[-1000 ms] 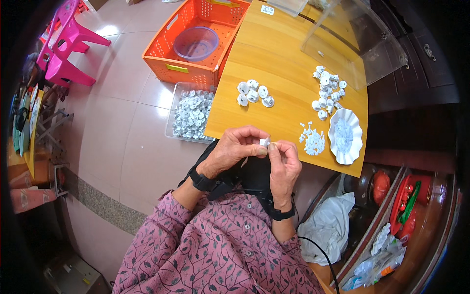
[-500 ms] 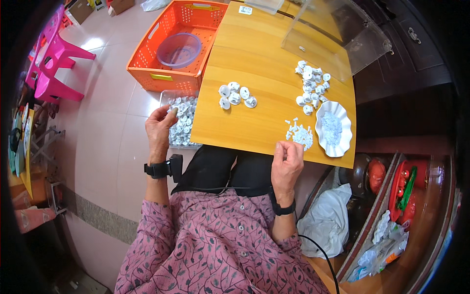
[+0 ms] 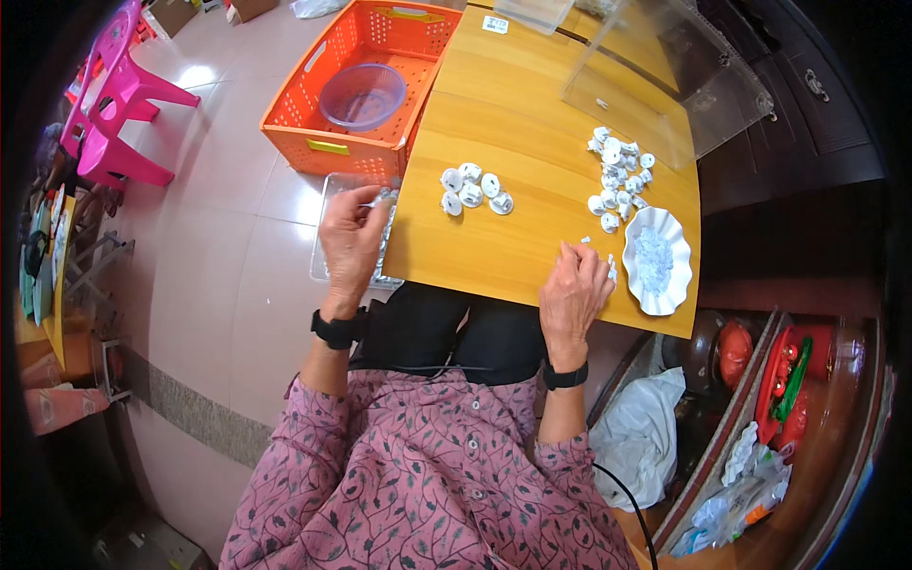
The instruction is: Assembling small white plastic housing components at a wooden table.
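On the table (image 3: 532, 114), a small cluster of round parts (image 3: 475, 188) lies left of a larger cluster (image 3: 619, 173), and a scalloped dish (image 3: 655, 258) sits near the front right edge with a clear cover (image 3: 665, 76) behind. Left of the table on the floor, a tray of parts (image 3: 332, 237) lies before a crate (image 3: 366, 90) holding a bowl (image 3: 363, 95). The left hand (image 3: 350, 237) hovers over the tray; the right hand (image 3: 575, 294) rests at the table's front edge beside the dish.
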A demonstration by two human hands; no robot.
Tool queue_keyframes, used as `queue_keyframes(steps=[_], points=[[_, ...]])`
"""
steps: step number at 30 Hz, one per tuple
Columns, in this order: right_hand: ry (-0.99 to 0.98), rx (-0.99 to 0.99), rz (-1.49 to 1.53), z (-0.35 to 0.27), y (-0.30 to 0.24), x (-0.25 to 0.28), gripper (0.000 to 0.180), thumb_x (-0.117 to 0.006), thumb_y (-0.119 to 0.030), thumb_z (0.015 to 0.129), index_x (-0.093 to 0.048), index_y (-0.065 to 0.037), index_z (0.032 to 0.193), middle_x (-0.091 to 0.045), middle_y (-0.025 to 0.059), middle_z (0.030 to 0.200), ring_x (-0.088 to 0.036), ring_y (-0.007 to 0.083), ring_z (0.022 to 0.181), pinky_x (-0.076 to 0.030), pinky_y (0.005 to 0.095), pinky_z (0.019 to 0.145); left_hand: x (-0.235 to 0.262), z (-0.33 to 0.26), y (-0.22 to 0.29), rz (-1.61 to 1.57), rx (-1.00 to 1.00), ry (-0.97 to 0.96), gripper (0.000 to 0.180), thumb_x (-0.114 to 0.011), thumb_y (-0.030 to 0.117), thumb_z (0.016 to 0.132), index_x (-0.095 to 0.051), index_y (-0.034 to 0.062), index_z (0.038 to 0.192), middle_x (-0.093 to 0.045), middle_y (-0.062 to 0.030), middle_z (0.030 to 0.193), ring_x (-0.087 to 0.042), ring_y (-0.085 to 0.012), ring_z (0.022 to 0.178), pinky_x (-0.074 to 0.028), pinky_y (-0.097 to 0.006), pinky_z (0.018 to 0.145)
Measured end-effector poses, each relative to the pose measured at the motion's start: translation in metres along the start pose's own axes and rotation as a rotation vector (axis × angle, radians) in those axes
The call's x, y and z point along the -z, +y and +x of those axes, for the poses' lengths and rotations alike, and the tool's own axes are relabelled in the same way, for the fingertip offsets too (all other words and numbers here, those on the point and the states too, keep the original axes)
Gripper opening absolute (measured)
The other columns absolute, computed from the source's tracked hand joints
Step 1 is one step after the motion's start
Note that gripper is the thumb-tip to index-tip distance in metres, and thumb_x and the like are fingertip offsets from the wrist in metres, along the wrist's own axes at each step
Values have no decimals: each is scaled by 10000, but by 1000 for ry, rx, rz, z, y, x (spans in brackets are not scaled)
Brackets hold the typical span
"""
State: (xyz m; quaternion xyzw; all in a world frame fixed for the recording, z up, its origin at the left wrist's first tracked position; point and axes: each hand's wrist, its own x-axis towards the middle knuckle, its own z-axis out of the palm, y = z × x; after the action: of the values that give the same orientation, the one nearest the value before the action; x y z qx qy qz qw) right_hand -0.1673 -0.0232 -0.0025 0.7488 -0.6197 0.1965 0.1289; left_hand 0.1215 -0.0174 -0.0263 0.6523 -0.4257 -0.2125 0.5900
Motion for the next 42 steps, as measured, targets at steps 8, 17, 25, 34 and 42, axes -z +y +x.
queue_keyframes(steps=[8,17,25,34,42], points=[[-106,64,186,-24,-30,24,215,-659,-91,885,-682,-16,1085,-609,75,1115,-554,291,1016,-395,436,855,-45,-17,37,177,-218,-156,243,-802,130,833,-681,27,1017,-597,-117,897,-630,-213,632,-522,-332,591],[-148,90,332,-48,-27,40,316,-751,-47,798,-688,-12,1105,-623,84,1084,-576,286,1006,-421,423,859,-58,-21,28,224,-252,-226,235,-747,39,819,-658,41,1037,-600,-134,865,-649,-297,750,-514,-397,663],[-15,83,315,-53,-26,27,130,-713,9,814,-641,-19,919,-621,119,986,-603,314,925,-463,431,803,-50,-30,40,55,-66,-313,173,-743,67,880,-692,9,1035,-667,-81,852,-660,-163,734,-536,-293,672],[21,-137,674,-51,-33,34,68,-619,16,929,-578,11,983,-594,171,957,-599,372,877,-499,431,781,-49,-48,49,-698,596,-607,198,-686,98,963,-675,3,1136,-716,-54,992,-682,-108,825,-578,-244,752],[-59,-399,986,-42,-41,45,45,-630,-12,956,-625,10,995,-621,130,937,-631,252,839,-514,339,754,-56,-67,49,-830,577,-735,243,-693,58,947,-660,5,1182,-703,-74,1101,-668,-140,995,-569,-273,849]])
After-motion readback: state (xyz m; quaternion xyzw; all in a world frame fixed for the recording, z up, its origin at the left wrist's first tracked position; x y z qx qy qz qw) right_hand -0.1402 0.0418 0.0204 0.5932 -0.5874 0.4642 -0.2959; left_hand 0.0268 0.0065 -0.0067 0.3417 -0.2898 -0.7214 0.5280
